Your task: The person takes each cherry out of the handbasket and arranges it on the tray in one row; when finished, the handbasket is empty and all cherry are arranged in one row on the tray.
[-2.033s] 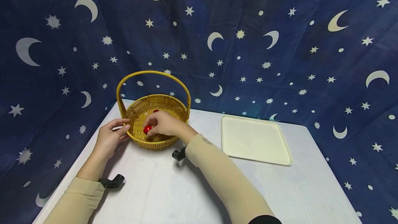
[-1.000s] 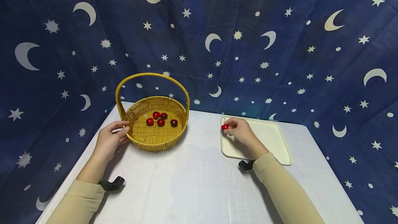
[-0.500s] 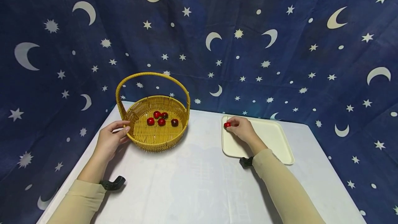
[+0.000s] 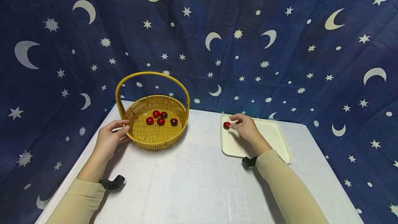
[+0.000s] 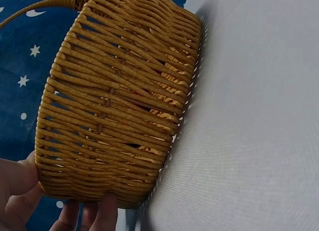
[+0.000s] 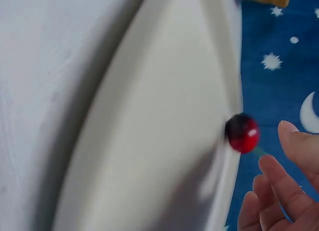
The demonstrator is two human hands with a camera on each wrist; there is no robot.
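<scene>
A red cherry (image 4: 226, 125) lies in the far left corner of the cream tray (image 4: 264, 151). Close beside it is my right hand (image 4: 247, 129); in the right wrist view the thumb and index finger stand apart, and the stem of the cherry (image 6: 243, 133) reaches toward the index fingertip. Whether that finger touches the stem I cannot tell. My left hand (image 4: 109, 139) grips the left side of the yellow wicker basket (image 4: 155, 146), thumb at the rim and fingertips (image 5: 107, 211) against the outer wall. Several cherries (image 4: 160, 121) rest on the basket's floor.
The basket's tall arched handle (image 4: 152, 73) rises over its opening. Both containers stand on a white-covered table (image 4: 186, 182), with the tray right of the basket. A dark blue curtain (image 4: 192, 27) with moons and stars hangs behind and at the sides.
My right hand has carried a cherry from the basket to the tray, then its fingers have parted from the cherry's body. The left hand has stayed at the basket.
</scene>
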